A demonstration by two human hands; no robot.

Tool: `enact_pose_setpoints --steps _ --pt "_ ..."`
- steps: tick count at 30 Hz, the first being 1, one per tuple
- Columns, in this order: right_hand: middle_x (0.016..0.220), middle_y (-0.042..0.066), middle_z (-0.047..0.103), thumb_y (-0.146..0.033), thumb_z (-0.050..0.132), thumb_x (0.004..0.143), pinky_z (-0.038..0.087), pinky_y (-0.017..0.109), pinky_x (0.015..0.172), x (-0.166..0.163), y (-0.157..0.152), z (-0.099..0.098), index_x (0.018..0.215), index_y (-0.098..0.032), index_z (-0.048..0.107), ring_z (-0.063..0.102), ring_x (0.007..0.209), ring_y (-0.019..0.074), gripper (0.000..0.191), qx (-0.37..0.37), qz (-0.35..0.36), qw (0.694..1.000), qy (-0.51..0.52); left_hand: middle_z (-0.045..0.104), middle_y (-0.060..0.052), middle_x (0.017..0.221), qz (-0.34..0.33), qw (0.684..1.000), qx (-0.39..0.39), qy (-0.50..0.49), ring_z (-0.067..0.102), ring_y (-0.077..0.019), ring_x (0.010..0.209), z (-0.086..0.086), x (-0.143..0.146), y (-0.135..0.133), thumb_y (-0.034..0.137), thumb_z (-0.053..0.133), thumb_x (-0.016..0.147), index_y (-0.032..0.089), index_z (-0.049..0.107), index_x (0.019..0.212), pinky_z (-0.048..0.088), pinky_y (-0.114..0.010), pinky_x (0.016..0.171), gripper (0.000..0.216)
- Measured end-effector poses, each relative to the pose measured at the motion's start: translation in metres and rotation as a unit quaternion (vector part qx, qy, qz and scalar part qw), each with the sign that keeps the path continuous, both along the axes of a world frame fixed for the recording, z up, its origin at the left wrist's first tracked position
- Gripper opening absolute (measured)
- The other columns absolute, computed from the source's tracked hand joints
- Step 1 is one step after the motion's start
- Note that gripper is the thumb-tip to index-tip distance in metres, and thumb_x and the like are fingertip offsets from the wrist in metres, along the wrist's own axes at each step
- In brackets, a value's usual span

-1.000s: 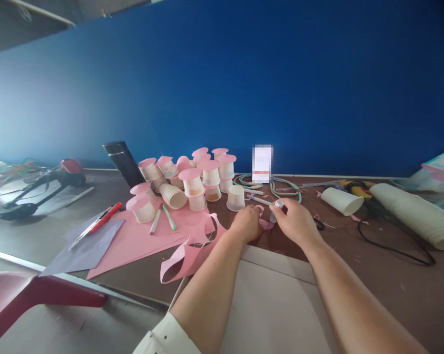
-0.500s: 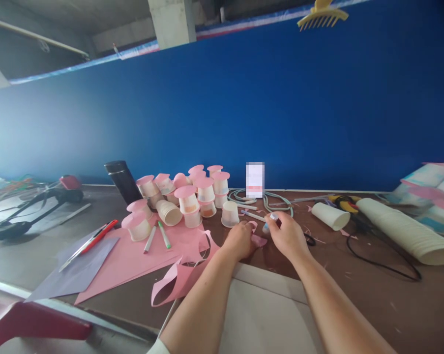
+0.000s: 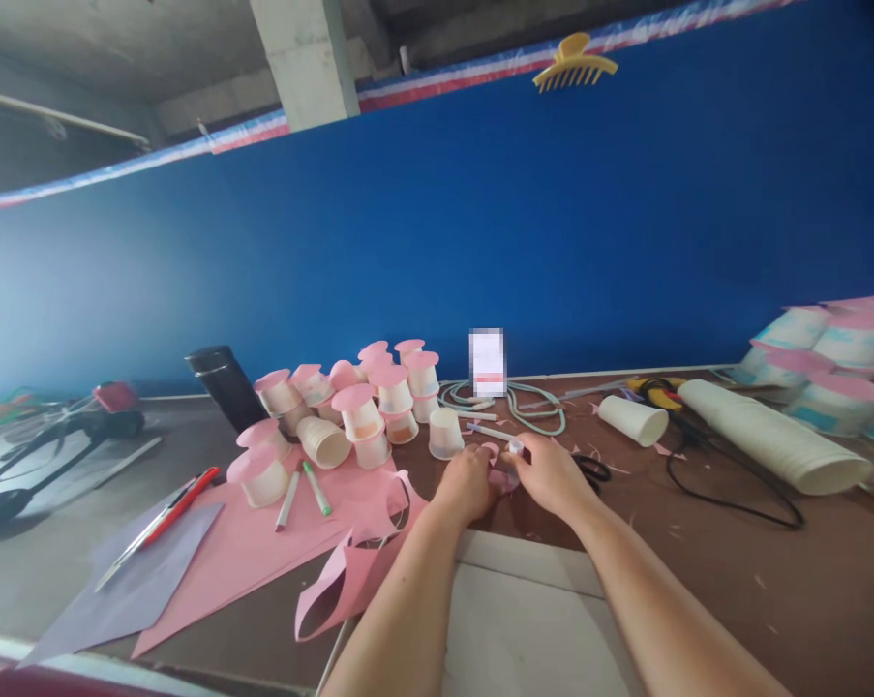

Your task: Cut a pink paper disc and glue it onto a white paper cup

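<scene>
Resting by pink paper [image 3: 505, 479], the left hand [image 3: 466, 486] isn't showing its grip. The right hand [image 3: 555, 474] is pinching a white-topped thing [image 3: 516, 448].

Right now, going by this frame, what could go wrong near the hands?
The left hand sits close to an upside-down paper cup and might knock it. The curled pink paper offcut beside the left forearm could snag on it and get dragged. The small white-capped container, pinched in the right hand, could slip.
</scene>
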State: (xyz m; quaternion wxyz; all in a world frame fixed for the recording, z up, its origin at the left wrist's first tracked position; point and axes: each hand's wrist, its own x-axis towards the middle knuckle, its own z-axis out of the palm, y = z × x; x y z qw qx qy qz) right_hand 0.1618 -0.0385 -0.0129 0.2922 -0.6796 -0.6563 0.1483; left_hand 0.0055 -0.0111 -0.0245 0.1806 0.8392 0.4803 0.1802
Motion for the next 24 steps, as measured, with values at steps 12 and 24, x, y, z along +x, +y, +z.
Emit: enact_pose_setpoints --steps 12,24 --pt "0.107 0.01 0.073 -0.031 0.052 0.094 0.044 0.033 0.084 0.003 0.002 0.004 0.1 -0.019 0.068 0.067 0.101 0.0263 0.02 0.076 -0.079 0.993 0.044 0.069 -0.013 0.111 0.029 0.999 0.007 0.012 0.066 -0.0259 0.104 -0.004 0.009 0.001 0.039 0.067 0.086 0.016 0.063 0.111 0.05 -0.034 0.092 0.034" --pt "0.108 0.011 0.073 -0.026 0.057 0.092 0.046 0.034 0.088 0.002 0.011 -0.01 0.103 -0.017 0.069 0.066 0.102 0.025 0.019 0.118 -0.048 0.991 0.032 0.065 -0.017 0.125 0.051 0.998 0.026 0.006 0.062 -0.0298 0.117 -0.007 0.015 0.003 0.034 0.063 0.089 0.011 0.058 0.128 0.047 -0.038 0.101 0.046"
